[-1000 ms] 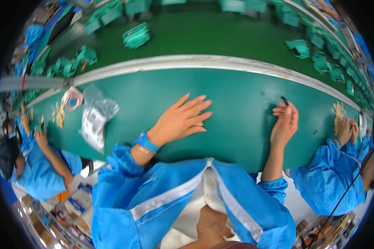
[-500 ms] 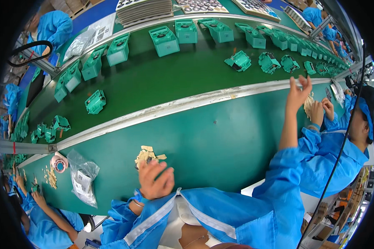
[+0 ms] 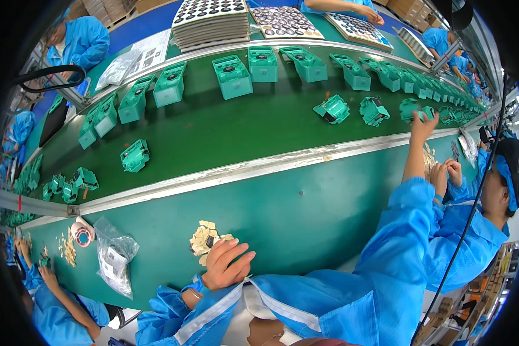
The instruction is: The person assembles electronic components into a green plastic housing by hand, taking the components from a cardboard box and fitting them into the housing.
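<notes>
My right hand (image 3: 424,128) reaches out to the far right over the belt. Its fingers close on a small green plastic housing (image 3: 409,109), which is smeared by motion; part of the grip is hidden. My left hand (image 3: 228,264) rests low over the near worktop, fingers loosely extended and holding nothing. Just beyond its fingertips lies a small heap of cream-coloured flat pieces (image 3: 205,237) with some dark bits among them.
Green housings stand on the dark green belt (image 3: 242,127). A pale rail (image 3: 259,167) divides it from the worktop. A clear plastic bag (image 3: 114,256) and a tape roll (image 3: 83,233) lie left. A co-worker (image 3: 473,225) sits close on my right. A black cable (image 3: 473,207) hangs there.
My right hand has reached farther out over the belt and closed on a green housing. My left hand has shifted slightly right and down. The whole view has tilted a little.
</notes>
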Action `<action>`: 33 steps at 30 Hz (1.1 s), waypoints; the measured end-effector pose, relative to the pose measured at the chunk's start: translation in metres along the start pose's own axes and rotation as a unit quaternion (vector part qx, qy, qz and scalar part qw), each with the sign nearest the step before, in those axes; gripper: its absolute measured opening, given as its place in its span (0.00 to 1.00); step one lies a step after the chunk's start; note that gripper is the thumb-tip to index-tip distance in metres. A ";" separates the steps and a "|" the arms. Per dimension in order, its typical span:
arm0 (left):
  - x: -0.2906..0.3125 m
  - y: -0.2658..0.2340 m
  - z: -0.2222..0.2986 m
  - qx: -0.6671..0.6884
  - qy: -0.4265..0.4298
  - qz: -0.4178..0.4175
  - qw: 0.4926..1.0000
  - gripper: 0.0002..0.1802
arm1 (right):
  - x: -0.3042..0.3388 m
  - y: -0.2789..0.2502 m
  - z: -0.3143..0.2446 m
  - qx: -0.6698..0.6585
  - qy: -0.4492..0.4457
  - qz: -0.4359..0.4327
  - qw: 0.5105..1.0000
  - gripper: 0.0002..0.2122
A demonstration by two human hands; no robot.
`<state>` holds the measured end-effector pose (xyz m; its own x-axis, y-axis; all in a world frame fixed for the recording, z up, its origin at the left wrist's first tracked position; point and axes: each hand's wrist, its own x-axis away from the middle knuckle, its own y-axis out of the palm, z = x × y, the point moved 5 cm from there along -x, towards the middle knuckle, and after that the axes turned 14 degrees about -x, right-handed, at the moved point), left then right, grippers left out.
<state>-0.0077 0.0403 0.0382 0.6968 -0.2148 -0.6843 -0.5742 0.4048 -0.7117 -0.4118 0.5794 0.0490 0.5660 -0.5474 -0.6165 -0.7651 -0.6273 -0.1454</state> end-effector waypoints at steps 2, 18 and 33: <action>0.000 -0.005 0.003 0.003 -0.006 0.013 1.000 0.14 | 0.037 -0.016 -0.056 -0.266 0.073 0.048 0.960 0.39; 0.000 0.019 -0.036 0.580 -0.423 -0.123 0.685 0.32 | 0.389 0.046 -0.317 -0.336 0.393 -0.527 0.675 0.38; 0.003 0.010 -0.035 0.626 -0.484 -0.014 0.611 0.20 | 0.395 0.021 -0.320 -0.484 0.387 -0.446 0.646 0.04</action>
<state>-0.0267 0.0132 0.0234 0.9745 0.1439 0.1722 -0.1997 0.9064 0.3723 -0.1062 0.1734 0.0501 0.9194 0.3932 0.0037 0.3102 -0.7311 0.6077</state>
